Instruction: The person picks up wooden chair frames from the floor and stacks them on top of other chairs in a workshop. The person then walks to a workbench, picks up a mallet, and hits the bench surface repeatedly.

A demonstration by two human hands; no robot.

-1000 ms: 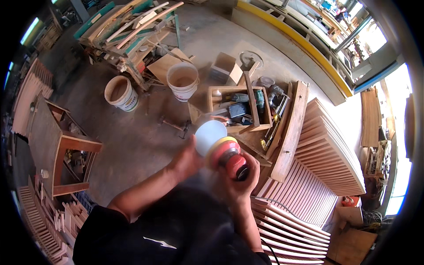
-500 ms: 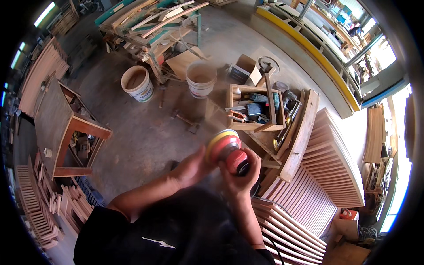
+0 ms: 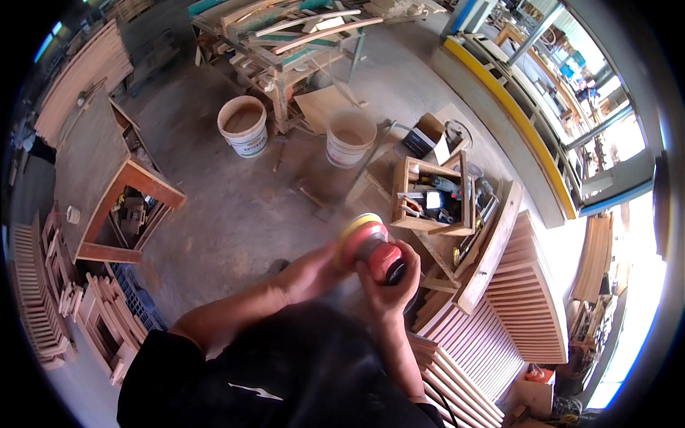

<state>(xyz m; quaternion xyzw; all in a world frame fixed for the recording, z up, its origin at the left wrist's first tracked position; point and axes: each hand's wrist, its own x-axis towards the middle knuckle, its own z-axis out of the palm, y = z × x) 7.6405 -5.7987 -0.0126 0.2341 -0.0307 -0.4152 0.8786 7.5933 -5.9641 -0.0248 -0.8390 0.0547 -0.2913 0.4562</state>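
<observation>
Moved: sander's pad now edge-on, no longer facing me.
Right hand (image 3: pixel 389 289): fingers wrapped around red orbital sander (image 3: pixel 371 250).
Left hand (image 3: pixel 310 271): fingers touching the pad, beside wooden tool tray (image 3: pixel 428 200).

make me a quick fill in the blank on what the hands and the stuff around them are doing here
1. Both hands hold a round power sander with a ____ body.
2. The right hand grips the sander's body; the left hand is at its ____ pad.
3. Beyond the sander stand ____ pale buckets on the concrete floor.

Missing words: red; yellow; two
</observation>
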